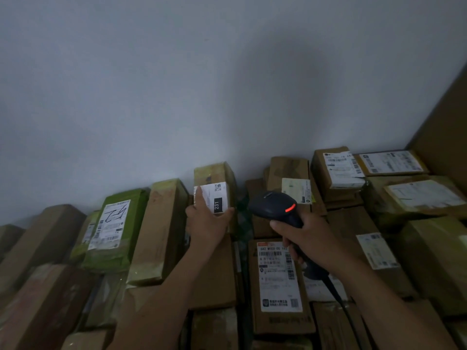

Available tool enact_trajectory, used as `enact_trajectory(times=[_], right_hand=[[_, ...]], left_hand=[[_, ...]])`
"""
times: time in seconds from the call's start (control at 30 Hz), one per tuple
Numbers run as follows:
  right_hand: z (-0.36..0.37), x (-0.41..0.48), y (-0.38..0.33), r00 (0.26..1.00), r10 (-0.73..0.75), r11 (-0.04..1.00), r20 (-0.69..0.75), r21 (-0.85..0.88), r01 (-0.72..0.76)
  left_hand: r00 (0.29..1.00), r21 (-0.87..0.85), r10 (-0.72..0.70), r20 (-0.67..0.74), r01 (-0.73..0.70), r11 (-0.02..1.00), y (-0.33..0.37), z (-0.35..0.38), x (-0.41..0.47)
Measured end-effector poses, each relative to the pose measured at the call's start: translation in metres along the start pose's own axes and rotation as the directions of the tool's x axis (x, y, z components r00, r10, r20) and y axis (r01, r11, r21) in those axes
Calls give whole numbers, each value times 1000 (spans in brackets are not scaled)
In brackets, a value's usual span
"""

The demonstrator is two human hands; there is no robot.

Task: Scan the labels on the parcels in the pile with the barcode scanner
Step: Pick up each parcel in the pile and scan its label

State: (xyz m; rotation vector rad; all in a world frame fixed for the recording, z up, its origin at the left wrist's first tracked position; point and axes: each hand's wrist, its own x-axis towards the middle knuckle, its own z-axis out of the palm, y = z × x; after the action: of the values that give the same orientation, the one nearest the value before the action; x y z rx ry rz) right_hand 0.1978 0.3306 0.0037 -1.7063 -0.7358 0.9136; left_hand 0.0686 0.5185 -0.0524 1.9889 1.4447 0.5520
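We seem to be mid-scan. Our left hand (207,223) grips the small upright brown cardboard parcel (214,173) around its white label (214,198), at the back of the pile of taped cardboard parcels (156,223) by the pale wall (227,84). Our right hand (310,238) is closed round the black handheld barcode scanner (273,203), red light lit, just beside it. Next we probably need to aim it squarely at the label. Neighbouring parcels crowd both sides, so the free room is above.

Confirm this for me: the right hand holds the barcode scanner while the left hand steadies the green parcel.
Not quite. In the head view the left hand steadies the brown parcel labelled 231, not the green parcel; the right hand does hold the barcode scanner.
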Motion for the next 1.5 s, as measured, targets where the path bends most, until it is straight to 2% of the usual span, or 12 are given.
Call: enact_trajectory(times=[0.13, 0.2, 0.3, 0.4, 0.5, 0.67, 0.83, 1.03, 1.2, 1.3, 1.43, 1.5], right_hand=[[-5, -2, -1, 1000, 7, 1000, -12, -14, -7], [-7, -2, 0, 1000, 6, 1000, -19, -13, -6], [-6, -3, -2, 1000, 7, 1000, -18, -17, -8], [-3, -4, -3, 1000, 17, 999, -8, -29, -17], [0, -5, -7, 1000, 22, 999, 12, -46, -21], [-4, -5, -6, 1000, 2, 1000, 11, -24, -2], [-4, -5, -5, 1000, 2, 999, 7, -42, -2], [-4, -4, -7, 1000, -13, 999, 2, -33, 13], [-3, -4, -5, 1000, -23, 999, -9, -38, 23], [-4, -3, 0, 999, -25, 999, -20, -48, 24], [-4, -1, 0, 998, -25, 995, -59, -95, 19], [-4, 0, 0, 991, -36, 994, -129, -110, 22]], left_hand=[[985, -56, 154, -73, -159, 986, 4, -7, -6], [978, -104, 207, -40, -210, 972, 0, -8, -5], [969, -82, 247, 14, -245, 966, -6, -6, -3], [975, -44, 218, 44, -216, 975, -3, 1, -4], [976, 96, 180, 123, -192, 977, -5, 6, -4], [980, 225, 114, 163, -149, 963, -1, 8, 5], [969, 230, -9, 246, -49, 972, 5, 8, -2], [954, 329, -80, 288, -20, 944, 2, 12, 2], [949, 417, -147, 277, 19, 909, -17, 27, 13], [951, 364, -161, 264, 56, 930, -18, 28, 20], [927, 390, -149, 344, 3, 921, -18, 25, 26], [923, 484, -169, 345, -21, 875, -15, 20, 21]])
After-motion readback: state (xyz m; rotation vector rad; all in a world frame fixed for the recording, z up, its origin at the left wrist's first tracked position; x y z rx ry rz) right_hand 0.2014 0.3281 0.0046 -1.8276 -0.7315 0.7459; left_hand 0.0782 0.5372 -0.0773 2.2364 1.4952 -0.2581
